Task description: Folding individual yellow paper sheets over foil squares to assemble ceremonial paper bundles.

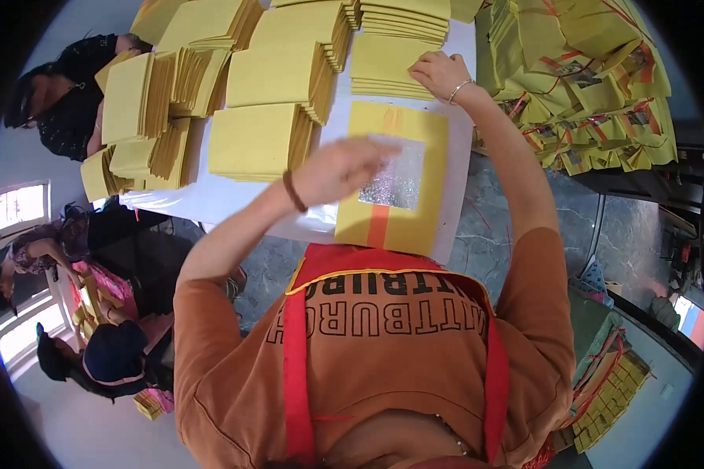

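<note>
One foil-centred yellow sheet [403,186] on the desk [455,184] is being overhung by the blurred left hand [343,167], the stack [385,62] beyond being touched by the right hand [440,75], both grips unclear, careful single-sheet parting being advisable.

Yellow sheet [435,166]: rectangular, flat, unfolded, long sides running near to far. Lies on pale surface [456,178], close to near edge. Silvery patch [396,189] at its middle: roughly square, glossy, speckled with bright glints, far-left part hidden. Orange band [378,225] down sheet's centre line, showing on near side of patch; orange marking also on far side. Yellow stack [383,67] just beyond sheet: flat-lying pieces, near edges stepped in layers, right part partly covered.
</note>
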{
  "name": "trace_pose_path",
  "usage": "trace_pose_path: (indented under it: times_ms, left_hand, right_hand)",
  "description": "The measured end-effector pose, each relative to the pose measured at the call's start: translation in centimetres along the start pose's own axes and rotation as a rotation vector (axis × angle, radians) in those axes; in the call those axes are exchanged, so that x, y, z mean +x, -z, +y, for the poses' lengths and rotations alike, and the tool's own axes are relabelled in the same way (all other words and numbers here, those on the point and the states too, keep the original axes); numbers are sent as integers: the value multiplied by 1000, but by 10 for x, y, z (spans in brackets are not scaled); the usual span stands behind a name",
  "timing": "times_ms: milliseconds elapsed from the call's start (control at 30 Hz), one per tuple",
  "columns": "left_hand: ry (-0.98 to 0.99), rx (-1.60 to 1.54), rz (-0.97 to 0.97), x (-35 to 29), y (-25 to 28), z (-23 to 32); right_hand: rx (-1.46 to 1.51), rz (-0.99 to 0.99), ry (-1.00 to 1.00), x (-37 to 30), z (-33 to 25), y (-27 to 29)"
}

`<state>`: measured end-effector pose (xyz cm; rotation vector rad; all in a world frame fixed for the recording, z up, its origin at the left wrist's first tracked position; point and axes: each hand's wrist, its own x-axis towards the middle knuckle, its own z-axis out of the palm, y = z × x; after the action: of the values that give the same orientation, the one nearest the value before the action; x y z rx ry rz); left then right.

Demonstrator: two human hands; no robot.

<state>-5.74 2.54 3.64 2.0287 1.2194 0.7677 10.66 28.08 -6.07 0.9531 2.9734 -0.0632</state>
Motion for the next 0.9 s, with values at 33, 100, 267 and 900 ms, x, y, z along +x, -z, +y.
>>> trace_pose_path:
  times_ms: [33,100,267,900]
  left_hand:
    - [-20,55,-11,-16,-11,1]
    - [-39,110,-19,-39,-29,3]
    - [-44,230,56,-66,-53,12]
    - [-197,413,8,-81,-63,6]
  right_hand:
    - [-35,56,31,2,0,0]
    - [-18,42,14,5,-5,6]
    - [2,50,1,2,-9,19]
    - [850,358,-155,-222,-141,12]
